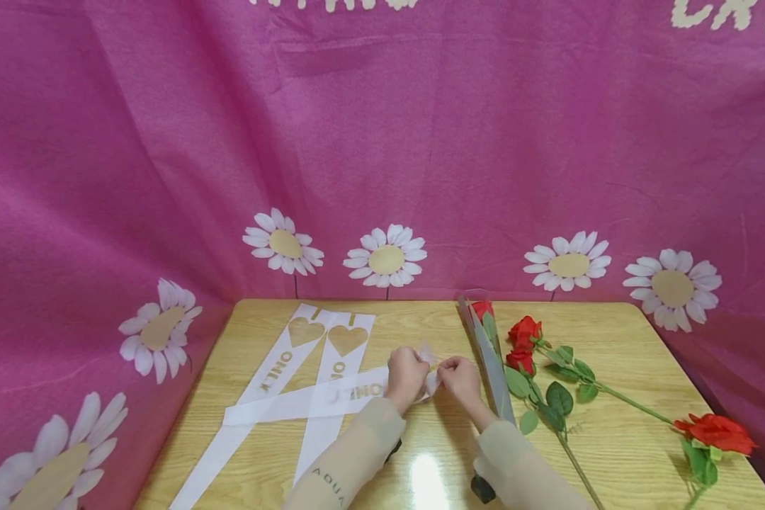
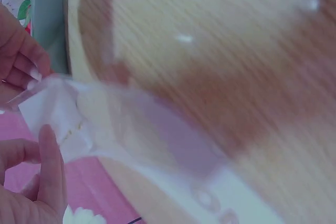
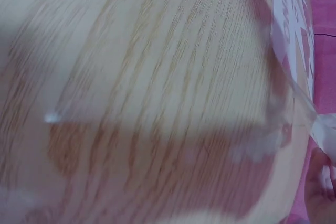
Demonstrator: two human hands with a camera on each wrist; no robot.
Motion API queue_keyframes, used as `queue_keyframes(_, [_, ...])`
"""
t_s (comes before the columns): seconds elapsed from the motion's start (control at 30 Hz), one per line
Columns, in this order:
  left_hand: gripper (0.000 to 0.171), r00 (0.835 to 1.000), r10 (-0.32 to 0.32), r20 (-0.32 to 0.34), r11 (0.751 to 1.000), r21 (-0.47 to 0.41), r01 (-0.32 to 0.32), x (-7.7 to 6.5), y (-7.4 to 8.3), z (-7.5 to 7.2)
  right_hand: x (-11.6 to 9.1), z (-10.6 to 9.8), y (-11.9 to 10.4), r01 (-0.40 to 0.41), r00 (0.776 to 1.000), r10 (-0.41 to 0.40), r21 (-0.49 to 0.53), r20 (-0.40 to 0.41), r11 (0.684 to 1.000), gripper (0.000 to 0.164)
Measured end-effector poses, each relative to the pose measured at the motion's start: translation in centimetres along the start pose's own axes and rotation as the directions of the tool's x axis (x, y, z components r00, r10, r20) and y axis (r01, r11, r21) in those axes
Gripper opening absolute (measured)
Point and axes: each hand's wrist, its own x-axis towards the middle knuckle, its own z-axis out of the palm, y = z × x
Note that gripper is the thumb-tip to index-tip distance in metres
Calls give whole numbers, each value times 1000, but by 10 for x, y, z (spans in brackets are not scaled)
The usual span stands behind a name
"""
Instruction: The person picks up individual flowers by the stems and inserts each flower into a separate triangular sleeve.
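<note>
Both hands are close together over the middle of the table, at the far end of a translucent white flower sleeve (image 1: 293, 402) with gold lettering. My left hand (image 1: 406, 377) holds the sleeve's end, its index finger extended along the film in the left wrist view. Just to the right, my right hand (image 1: 461, 382) pinches the edge of the same end. In the left wrist view the film (image 2: 157, 124) bulges a little between the hands. The sleeve's other end lies leftward across two more white sleeves (image 1: 347, 347) printed with gold hearts and ONLY.
Right of the hands lies a grey-edged sleeve (image 1: 487, 354) with a red rose inside. Several loose red roses (image 1: 524, 333) with green stems lie beyond it, one at the right edge (image 1: 717, 433). A pink daisy-printed curtain (image 1: 459, 142) surrounds the wooden table (image 1: 433, 443).
</note>
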Motion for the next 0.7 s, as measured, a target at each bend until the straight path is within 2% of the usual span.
queue_keyframes(0.07, [16,1000,2,-2,1000,20,-2,-1,2,-3,0,-4,0,24,999,-25,-42,-29,999,10])
queue_keyframes(0.2, [12,1000,-6,-7,1000,21,6,-3,4,-7,-2,-10,-2,67,996,-70,-60,-58,996,8])
queue_keyframes(0.33, [9,1000,-25,16,1000,-7,25,-5,5,-10,-3,-15,-2,92,995,-93,-33,-41,995,7])
queue_keyframes(0.53, [8,1000,15,-3,996,-86,-15,-10,4,-11,-4,-20,5,116,993,-117,-28,-26,993,5])
queue_keyframes(0.7, [7,999,29,-16,991,-133,-31,-14,2,-10,-8,-25,7,105,994,-105,10,5,994,5])
